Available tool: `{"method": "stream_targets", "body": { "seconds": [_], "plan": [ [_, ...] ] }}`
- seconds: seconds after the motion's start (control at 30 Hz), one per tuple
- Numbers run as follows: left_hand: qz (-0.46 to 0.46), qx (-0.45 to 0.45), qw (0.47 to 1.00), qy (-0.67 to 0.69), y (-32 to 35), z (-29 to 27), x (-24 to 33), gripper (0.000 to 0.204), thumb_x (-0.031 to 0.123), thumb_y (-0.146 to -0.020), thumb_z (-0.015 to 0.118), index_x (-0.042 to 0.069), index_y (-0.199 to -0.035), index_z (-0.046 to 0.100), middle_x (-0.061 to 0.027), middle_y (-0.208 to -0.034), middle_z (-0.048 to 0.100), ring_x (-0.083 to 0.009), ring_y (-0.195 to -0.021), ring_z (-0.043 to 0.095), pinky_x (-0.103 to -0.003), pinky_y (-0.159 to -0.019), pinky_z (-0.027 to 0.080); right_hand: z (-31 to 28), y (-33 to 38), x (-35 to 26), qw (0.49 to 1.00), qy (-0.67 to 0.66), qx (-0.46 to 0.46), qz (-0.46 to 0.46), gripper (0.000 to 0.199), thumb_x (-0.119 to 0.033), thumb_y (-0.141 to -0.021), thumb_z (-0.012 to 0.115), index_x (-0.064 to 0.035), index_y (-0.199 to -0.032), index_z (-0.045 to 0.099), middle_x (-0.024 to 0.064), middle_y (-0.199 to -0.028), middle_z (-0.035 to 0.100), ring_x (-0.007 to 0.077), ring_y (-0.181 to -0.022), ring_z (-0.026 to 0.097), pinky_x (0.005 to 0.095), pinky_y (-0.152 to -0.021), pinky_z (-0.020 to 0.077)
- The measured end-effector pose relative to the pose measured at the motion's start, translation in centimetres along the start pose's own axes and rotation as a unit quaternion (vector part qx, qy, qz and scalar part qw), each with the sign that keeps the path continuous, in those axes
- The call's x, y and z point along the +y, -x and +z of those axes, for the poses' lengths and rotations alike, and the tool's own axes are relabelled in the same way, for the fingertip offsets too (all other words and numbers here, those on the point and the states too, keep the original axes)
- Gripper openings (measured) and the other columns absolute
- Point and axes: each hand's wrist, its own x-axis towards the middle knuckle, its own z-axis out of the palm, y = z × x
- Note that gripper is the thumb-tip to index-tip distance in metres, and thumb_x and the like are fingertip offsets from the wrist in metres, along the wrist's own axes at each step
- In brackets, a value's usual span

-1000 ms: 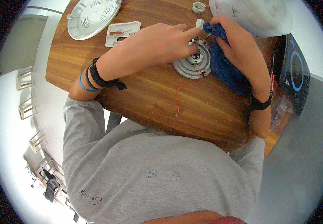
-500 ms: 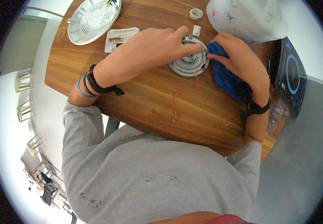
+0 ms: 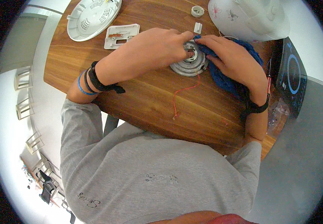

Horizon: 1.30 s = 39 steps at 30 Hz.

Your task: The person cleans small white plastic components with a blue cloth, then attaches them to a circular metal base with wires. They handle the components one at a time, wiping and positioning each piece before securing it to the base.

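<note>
A round silver metal heating plate [image 3: 182,70], ridged in rings, lies on the wooden table in front of me. A red wire [image 3: 185,89] trails from it toward me. My left hand [image 3: 146,50] grips the plate, its thumb in the central opening and its index finger near the far rim. In my right hand [image 3: 230,58] is a bunched dark blue cloth [image 3: 221,78]. A corner of that cloth touches the far edge of the plate, beside the left fingertips. The hands hide part of the plate's upper face.
Behind stand a white patterned appliance body [image 3: 240,22], a small white ring [image 3: 197,11] and a small white plastic piece [image 3: 198,28]. Far left lie a slotted white round cover [image 3: 94,18] and a white panel [image 3: 111,42]. A black cooktop [image 3: 290,74] and clear bag [image 3: 278,114] are at right.
My right hand has moved left and away from me, bringing the cloth onto the plate's far edge. My left thumb has gone into the plate's centre.
</note>
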Motion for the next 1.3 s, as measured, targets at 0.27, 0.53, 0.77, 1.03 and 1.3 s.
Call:
{"method": "stream_targets", "body": {
  "seconds": [0.27, 0.53, 0.77, 1.03, 1.3],
  "plan": [
    [-0.014, -0.024, 1.000, -0.007, -0.1, -0.8, 0.6, 0.038, 0.012, -0.095, 0.064, 0.020, -0.130, 0.072, -0.0129, -0.141, 0.060, -0.0331, -0.105, 0.075, -0.042, -0.082, 0.067, 0.8, -0.2, 1.1, 0.999, -0.015, 0.043, 0.018, 0.041, -0.001, -0.096, 0.067, -0.0073, -0.135, 0.058, 0.0193, -0.126, 0.071, 0.0427, -0.119, 0.066, 0.0493, -0.102, 0.0540],
    [-0.018, -0.016, 0.999, 0.023, 0.3, -0.9, 0.5, 0.036, 0.009, -0.095, 0.063, 0.018, -0.128, 0.073, -0.0130, -0.138, 0.060, -0.0333, -0.105, 0.075, -0.041, -0.084, 0.066, 0.1, 0.6, 1.0, 1.000, -0.025, 0.010, 0.005, 0.042, 0.000, -0.092, 0.071, -0.0063, -0.131, 0.059, 0.0190, -0.123, 0.070, 0.0429, -0.117, 0.066, 0.0492, -0.100, 0.0538],
    [-0.018, -0.022, 1.000, 0.014, 0.4, -1.3, 0.8, 0.036, 0.008, -0.093, 0.064, 0.018, -0.127, 0.074, -0.0133, -0.136, 0.060, -0.0328, -0.100, 0.076, -0.041, -0.082, 0.065, -2.0, 1.6, 1.7, 0.994, -0.034, -0.103, -0.032, 0.051, -0.003, -0.088, 0.075, -0.0065, -0.136, 0.059, 0.0224, -0.120, 0.071, 0.0449, -0.116, 0.067, 0.0505, -0.100, 0.0551],
    [-0.021, -0.034, 0.999, 0.004, 0.1, -0.9, 0.7, 0.036, 0.008, -0.094, 0.064, 0.018, -0.127, 0.074, -0.0141, -0.133, 0.060, -0.0327, -0.101, 0.075, -0.042, -0.082, 0.065, 1.8, -0.9, 1.1, 0.993, -0.080, 0.091, -0.005, 0.050, 0.001, -0.093, 0.070, -0.0043, -0.138, 0.050, 0.0217, -0.130, 0.066, 0.0440, -0.124, 0.063, 0.0470, -0.106, 0.0521],
    [-0.031, -0.051, 0.998, 0.027, 0.1, -1.7, 0.9, 0.036, 0.009, -0.094, 0.064, 0.019, -0.128, 0.073, -0.0139, -0.133, 0.060, -0.0332, -0.104, 0.075, -0.043, -0.085, 0.065, 1.5, -0.4, 0.8, 0.998, -0.047, 0.046, 0.005, 0.061, -0.011, -0.095, 0.074, -0.0046, -0.149, 0.045, 0.0282, -0.123, 0.069, 0.0479, -0.117, 0.067, 0.0525, -0.102, 0.0546]
  ]
}}
